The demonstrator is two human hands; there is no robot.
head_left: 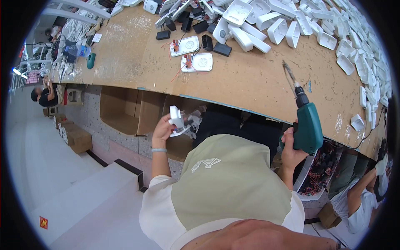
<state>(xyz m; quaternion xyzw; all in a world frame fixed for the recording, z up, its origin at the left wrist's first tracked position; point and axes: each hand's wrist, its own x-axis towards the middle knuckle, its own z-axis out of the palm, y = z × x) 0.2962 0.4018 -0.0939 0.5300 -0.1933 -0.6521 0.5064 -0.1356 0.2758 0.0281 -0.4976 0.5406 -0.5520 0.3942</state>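
My right hand (291, 151) is wrapped round the grip of a dark green power drill (309, 129). Its long, thin bit points up and away over the tabletop. In front of the bench edge, my left hand (162, 128) is closed on a small white plastic housing (176, 117), with a white curved piece at its lower side. Beyond the left hand, two white oval covers, a nearer one (204, 62) and a farther one (190, 43), lie on the bench with red circuit boards and thin red wires on them.
Black boxes (222, 49) lie beside a large heap of white plastic shells (278, 31) across the back and right of the cardboard-covered bench (133, 58). Open cardboard boxes (121, 110) stand under its edge. Other people sit at far left (46, 95) and lower right (361, 204).
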